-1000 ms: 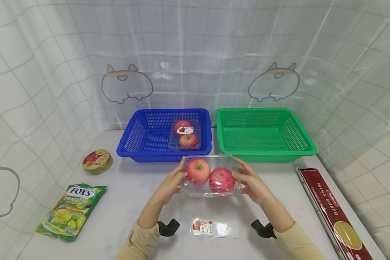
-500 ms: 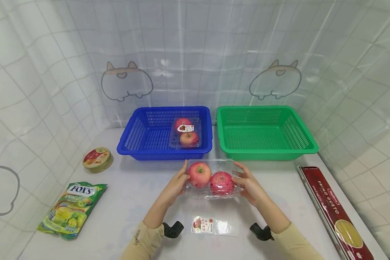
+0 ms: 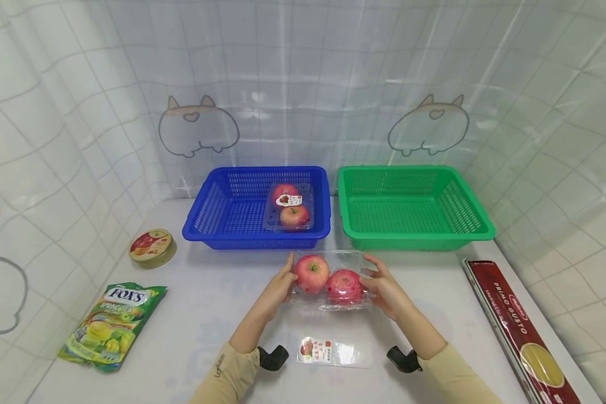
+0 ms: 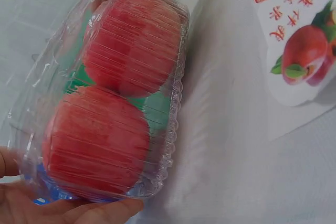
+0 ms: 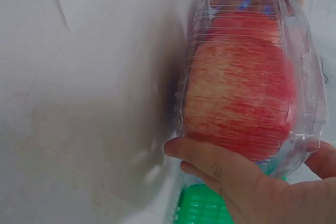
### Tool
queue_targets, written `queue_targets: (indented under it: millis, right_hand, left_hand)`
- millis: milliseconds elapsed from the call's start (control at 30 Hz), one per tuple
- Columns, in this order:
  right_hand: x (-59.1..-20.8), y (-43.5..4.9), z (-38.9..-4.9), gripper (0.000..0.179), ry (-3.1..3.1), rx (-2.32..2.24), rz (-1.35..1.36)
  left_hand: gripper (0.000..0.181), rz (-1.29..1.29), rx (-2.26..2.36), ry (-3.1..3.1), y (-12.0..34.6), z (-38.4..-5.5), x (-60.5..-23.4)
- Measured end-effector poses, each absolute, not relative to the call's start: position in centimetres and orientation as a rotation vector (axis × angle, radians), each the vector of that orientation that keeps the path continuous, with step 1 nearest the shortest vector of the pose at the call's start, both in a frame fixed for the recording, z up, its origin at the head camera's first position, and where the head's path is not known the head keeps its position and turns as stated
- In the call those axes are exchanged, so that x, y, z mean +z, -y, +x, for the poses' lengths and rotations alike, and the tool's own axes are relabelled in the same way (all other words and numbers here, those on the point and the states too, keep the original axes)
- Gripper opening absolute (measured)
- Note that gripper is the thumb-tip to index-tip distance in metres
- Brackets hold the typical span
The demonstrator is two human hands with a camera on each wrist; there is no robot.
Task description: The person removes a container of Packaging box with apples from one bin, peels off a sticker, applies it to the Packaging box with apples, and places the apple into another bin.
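A clear plastic clamshell box [image 3: 328, 303] is held between both hands, in front of the two baskets. Inside it lie two red apples, the left apple [image 3: 311, 274] with its stem showing and the right apple [image 3: 344, 287] lower in the box. My left hand [image 3: 278, 290] grips the left end, its fingers curling under the box in the left wrist view. At the other end my right hand [image 3: 388, 289] grips with thumb and fingers, as the right wrist view shows. On the table below lies a label strip [image 3: 333, 352] printed with apples.
A blue basket [image 3: 255, 244] holds another clear box of apples [image 3: 288, 207]. Beside it stands a green basket [image 3: 419, 244]. To the left are a round tin [image 3: 152, 248] and a green Fox's candy bag [image 3: 113, 326]; a red spaghetti box [image 3: 522, 331] lies along the right.
The clear box with the apples has come slightly down toward the person, both hands moving with it. The baskets and other things stay where they were.
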State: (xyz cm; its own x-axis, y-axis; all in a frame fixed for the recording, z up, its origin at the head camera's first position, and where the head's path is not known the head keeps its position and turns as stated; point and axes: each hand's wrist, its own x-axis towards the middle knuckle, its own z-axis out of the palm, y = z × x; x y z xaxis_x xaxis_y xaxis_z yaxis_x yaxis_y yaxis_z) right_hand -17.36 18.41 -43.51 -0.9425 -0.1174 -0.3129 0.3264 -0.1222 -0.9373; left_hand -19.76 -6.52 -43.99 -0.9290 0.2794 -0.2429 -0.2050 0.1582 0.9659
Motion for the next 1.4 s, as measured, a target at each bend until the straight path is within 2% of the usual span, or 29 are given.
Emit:
queue_targets:
  millis: [100,300,1400]
  right_hand:
    - [-43.8,-18.3,-17.4,0.064,-1.86,-2.137,0.24]
    - [-44.1,-18.2,-17.5,0.063,-1.87,-2.127,0.264]
    - [-44.3,-17.9,-17.4,0.063,-1.919,-2.087,0.287]
  left_hand:
    - [0.064,0.059,1.825,-2.095,6.6,-20.3,-45.5]
    - [0.065,0.09,1.823,-2.119,6.6,-20.3,-46.0]
    - [0.066,0.057,1.846,-2.092,6.7,-20.3,-46.5]
